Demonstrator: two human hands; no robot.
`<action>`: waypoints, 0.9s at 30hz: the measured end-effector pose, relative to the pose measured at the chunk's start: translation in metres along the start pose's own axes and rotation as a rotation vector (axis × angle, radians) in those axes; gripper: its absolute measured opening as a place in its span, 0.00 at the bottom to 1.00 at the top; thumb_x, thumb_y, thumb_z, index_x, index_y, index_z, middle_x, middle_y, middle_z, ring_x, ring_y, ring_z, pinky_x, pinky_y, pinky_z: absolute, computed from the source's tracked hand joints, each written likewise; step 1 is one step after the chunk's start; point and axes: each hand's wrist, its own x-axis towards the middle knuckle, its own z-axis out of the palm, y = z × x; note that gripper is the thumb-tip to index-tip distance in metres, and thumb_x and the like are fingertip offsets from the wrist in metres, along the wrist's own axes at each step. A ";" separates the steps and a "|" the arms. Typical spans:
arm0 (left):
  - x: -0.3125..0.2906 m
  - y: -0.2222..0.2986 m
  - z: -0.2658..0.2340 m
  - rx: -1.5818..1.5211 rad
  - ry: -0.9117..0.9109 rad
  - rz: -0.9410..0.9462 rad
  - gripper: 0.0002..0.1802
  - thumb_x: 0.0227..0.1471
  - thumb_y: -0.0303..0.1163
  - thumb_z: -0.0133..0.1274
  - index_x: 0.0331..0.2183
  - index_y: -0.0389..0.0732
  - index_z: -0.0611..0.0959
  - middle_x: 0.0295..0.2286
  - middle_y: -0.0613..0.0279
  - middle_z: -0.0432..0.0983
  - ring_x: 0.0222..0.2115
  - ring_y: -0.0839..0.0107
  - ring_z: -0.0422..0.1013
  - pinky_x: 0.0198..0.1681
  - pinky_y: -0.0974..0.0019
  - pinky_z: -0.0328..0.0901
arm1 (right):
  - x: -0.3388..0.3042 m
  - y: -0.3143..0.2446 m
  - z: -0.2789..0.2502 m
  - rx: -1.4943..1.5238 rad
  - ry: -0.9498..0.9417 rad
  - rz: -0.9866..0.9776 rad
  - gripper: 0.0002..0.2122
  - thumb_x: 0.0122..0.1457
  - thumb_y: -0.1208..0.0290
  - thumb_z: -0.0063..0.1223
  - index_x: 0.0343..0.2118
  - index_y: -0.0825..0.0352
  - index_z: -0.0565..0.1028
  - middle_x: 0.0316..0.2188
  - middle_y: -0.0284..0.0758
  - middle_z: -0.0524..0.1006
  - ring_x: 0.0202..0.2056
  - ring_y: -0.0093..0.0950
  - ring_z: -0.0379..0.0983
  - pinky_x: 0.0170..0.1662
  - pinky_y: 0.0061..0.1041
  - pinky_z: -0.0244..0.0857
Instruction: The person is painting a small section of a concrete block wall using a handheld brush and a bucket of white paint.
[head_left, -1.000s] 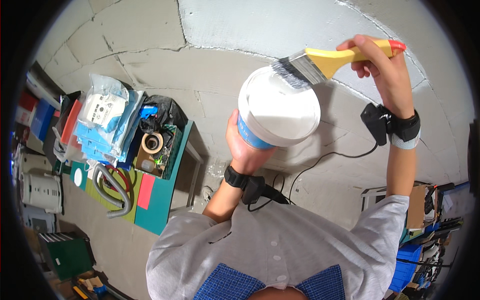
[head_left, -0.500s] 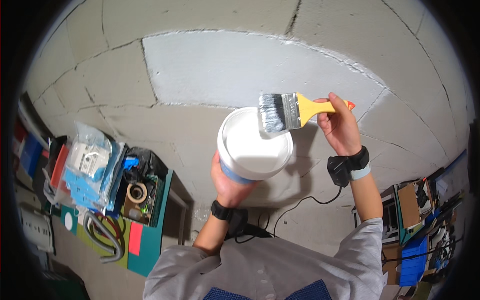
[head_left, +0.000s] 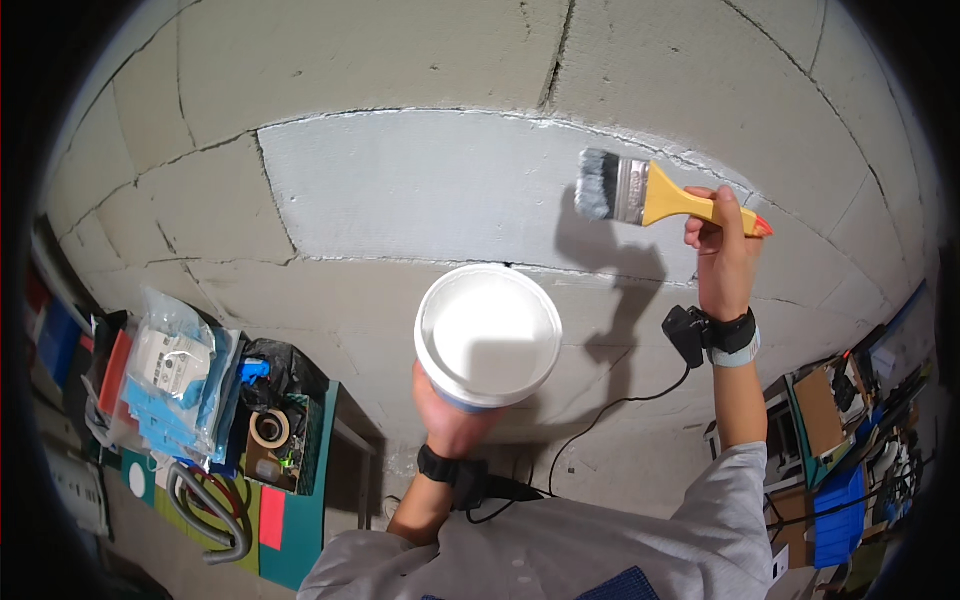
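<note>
A white tub of white paint [head_left: 488, 334] sits in my left hand [head_left: 452, 418], whose fingers wrap its lower side. My right hand [head_left: 724, 245] grips the handle of a flat paintbrush [head_left: 632, 190], yellow with a red tip. Its dark bristles, coated in whitish paint, point left in front of the wall. I cannot tell whether they touch the surface. Behind the brush lies a pale painted block [head_left: 420, 190], lighter than the grey blocks around it. The brush and hand cast a shadow on the wall.
At left, a green table [head_left: 312, 520] holds plastic-wrapped blue packs [head_left: 180, 370], a box with a tape roll [head_left: 269, 429] and a grey hose [head_left: 235, 540]. At right stand a cardboard box [head_left: 818, 415] and a blue bin [head_left: 840, 515]. A black cable [head_left: 630, 400] hangs from my right wrist.
The paintbrush has moved up and right, away from the tub's rim, to in front of the painted block. The tub sits slightly lower and further left in view.
</note>
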 end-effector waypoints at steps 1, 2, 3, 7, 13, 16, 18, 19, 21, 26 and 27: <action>0.001 0.000 -0.001 0.004 -0.015 0.009 0.42 0.57 0.66 0.36 0.66 0.54 0.60 0.65 0.56 0.55 0.64 0.47 0.54 0.61 0.35 0.53 | 0.000 -0.002 0.002 -0.068 0.064 -0.087 0.16 0.68 0.63 0.51 0.39 0.74 0.83 0.21 0.30 0.77 0.21 0.16 0.70 0.25 0.15 0.60; 0.001 0.000 0.000 0.043 0.021 0.042 0.42 0.57 0.66 0.35 0.66 0.54 0.60 0.65 0.56 0.56 0.64 0.47 0.55 0.60 0.34 0.53 | -0.001 -0.005 0.005 -0.071 0.066 -0.088 0.16 0.68 0.63 0.51 0.39 0.74 0.83 0.21 0.30 0.77 0.21 0.16 0.70 0.25 0.15 0.60; -0.002 0.000 -0.001 0.032 0.027 0.056 0.41 0.57 0.64 0.37 0.66 0.53 0.60 0.64 0.56 0.56 0.63 0.48 0.56 0.60 0.34 0.55 | -0.005 -0.009 0.010 -0.196 -0.009 -0.242 0.13 0.66 0.67 0.53 0.39 0.73 0.83 0.21 0.30 0.77 0.22 0.17 0.70 0.25 0.16 0.60; -0.008 -0.003 -0.003 0.260 0.001 0.197 0.43 0.53 0.54 0.56 0.64 0.48 0.61 0.62 0.56 0.61 0.60 0.52 0.62 0.59 0.42 0.60 | -0.010 -0.029 0.021 -0.761 -0.327 -0.970 0.12 0.52 0.77 0.67 0.41 0.72 0.83 0.22 0.35 0.76 0.21 0.26 0.71 0.24 0.24 0.63; -0.010 0.000 -0.007 0.434 -0.001 0.288 0.44 0.51 0.52 0.59 0.64 0.47 0.62 0.61 0.55 0.62 0.59 0.51 0.63 0.58 0.43 0.61 | -0.025 -0.017 0.049 -0.947 -0.409 -1.109 0.19 0.47 0.73 0.71 0.44 0.71 0.82 0.23 0.35 0.74 0.22 0.28 0.70 0.25 0.26 0.64; -0.010 0.002 -0.009 0.446 0.001 0.299 0.44 0.51 0.52 0.58 0.64 0.47 0.62 0.61 0.54 0.61 0.59 0.50 0.63 0.58 0.43 0.61 | -0.027 -0.015 0.054 -0.987 -0.406 -1.108 0.21 0.46 0.74 0.71 0.45 0.71 0.81 0.24 0.35 0.73 0.23 0.29 0.70 0.25 0.27 0.64; -0.012 0.002 -0.010 0.451 0.003 0.302 0.43 0.51 0.52 0.58 0.63 0.47 0.62 0.61 0.54 0.61 0.59 0.50 0.63 0.57 0.43 0.61 | -0.028 -0.016 0.053 -1.009 -0.397 -1.101 0.21 0.46 0.75 0.71 0.45 0.71 0.81 0.24 0.35 0.73 0.24 0.30 0.70 0.25 0.28 0.64; -0.012 0.003 -0.011 0.455 0.003 0.299 0.43 0.51 0.53 0.58 0.63 0.47 0.62 0.61 0.53 0.61 0.59 0.49 0.63 0.57 0.43 0.61 | -0.029 -0.017 0.051 -1.046 -0.391 -1.094 0.20 0.47 0.75 0.71 0.45 0.72 0.80 0.24 0.35 0.73 0.24 0.30 0.69 0.25 0.28 0.63; -0.014 0.004 -0.012 0.455 0.004 0.299 0.43 0.52 0.53 0.57 0.63 0.47 0.63 0.60 0.53 0.61 0.58 0.49 0.63 0.57 0.43 0.61 | -0.028 -0.020 0.045 -1.085 -0.386 -1.083 0.20 0.47 0.75 0.70 0.45 0.72 0.80 0.24 0.36 0.72 0.24 0.31 0.69 0.26 0.29 0.63; -0.021 0.008 -0.017 0.441 0.018 0.298 0.42 0.52 0.53 0.56 0.63 0.47 0.63 0.60 0.51 0.61 0.58 0.47 0.62 0.56 0.42 0.61 | -0.030 -0.026 0.027 -1.208 -0.401 -1.032 0.18 0.50 0.74 0.68 0.44 0.72 0.79 0.24 0.35 0.69 0.25 0.31 0.68 0.27 0.29 0.63; -0.023 0.008 -0.017 0.438 0.020 0.297 0.42 0.52 0.53 0.56 0.63 0.47 0.63 0.60 0.51 0.61 0.58 0.47 0.62 0.55 0.42 0.61 | -0.029 -0.029 0.024 -1.237 -0.401 -1.033 0.18 0.51 0.72 0.66 0.44 0.72 0.79 0.24 0.34 0.68 0.25 0.30 0.68 0.27 0.29 0.63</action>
